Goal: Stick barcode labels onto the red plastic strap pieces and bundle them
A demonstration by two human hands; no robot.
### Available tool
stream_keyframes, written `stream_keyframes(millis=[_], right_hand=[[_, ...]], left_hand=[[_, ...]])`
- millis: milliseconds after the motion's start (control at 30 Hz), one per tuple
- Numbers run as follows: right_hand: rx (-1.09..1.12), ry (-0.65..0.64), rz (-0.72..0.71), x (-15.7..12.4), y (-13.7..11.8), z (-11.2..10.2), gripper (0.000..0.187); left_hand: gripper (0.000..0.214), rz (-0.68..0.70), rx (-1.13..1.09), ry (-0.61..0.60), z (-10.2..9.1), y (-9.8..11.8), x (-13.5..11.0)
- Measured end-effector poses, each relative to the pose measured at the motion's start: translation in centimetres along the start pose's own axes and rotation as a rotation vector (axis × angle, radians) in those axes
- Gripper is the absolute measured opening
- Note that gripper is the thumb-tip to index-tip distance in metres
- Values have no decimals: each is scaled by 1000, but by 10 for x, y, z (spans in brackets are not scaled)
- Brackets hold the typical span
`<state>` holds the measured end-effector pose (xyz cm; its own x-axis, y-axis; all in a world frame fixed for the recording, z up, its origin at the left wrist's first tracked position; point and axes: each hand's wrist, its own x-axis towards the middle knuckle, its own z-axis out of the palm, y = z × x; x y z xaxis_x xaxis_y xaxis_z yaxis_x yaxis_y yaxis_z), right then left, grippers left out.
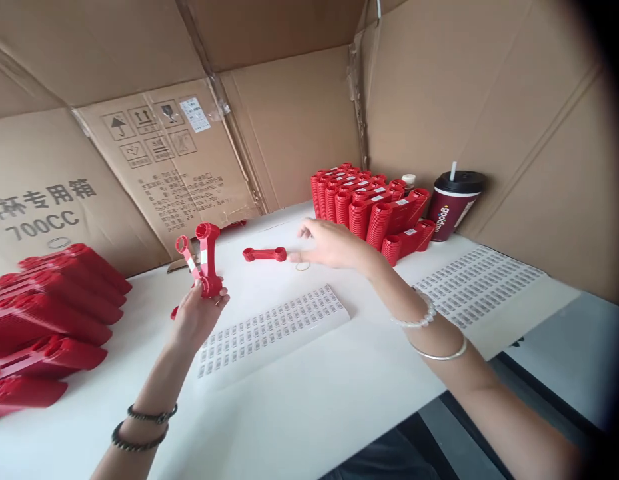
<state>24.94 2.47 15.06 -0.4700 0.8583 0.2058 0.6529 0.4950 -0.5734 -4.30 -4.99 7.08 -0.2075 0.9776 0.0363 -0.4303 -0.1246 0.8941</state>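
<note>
My left hand (196,317) is closed around several red plastic link pieces (208,257) with ring-shaped ends. They stand up from the fingers and fan apart, and white labels show on them. My right hand (334,245) reaches over the table with thumb and fingers apart and nothing between them. Its thumb tip is close to the right end of a single red link piece (264,254) lying flat; whether they touch I cannot tell. Under the thumb lies a thin loop (302,266), like a rubber band. A sheet of small printed labels (274,327) lies between my hands.
Stacked red pieces (49,300) fill the left side. More labelled ones (359,207) stand at the back right, beside a lidded maroon cup (454,207). A second label sheet (479,287) lies at the right. Cardboard walls (299,127) enclose the white table (289,413).
</note>
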Motion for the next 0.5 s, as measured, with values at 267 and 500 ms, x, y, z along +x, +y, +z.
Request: stream_keyframes(millis=[267,500], right_hand=[[-1,-371,7,-70,30,49,25],[66,-387,104,-127,73,36,26]], left_hand=[[14,-440,471,117,-58,6,-29],[17,-401,639,88,-64,4,9]])
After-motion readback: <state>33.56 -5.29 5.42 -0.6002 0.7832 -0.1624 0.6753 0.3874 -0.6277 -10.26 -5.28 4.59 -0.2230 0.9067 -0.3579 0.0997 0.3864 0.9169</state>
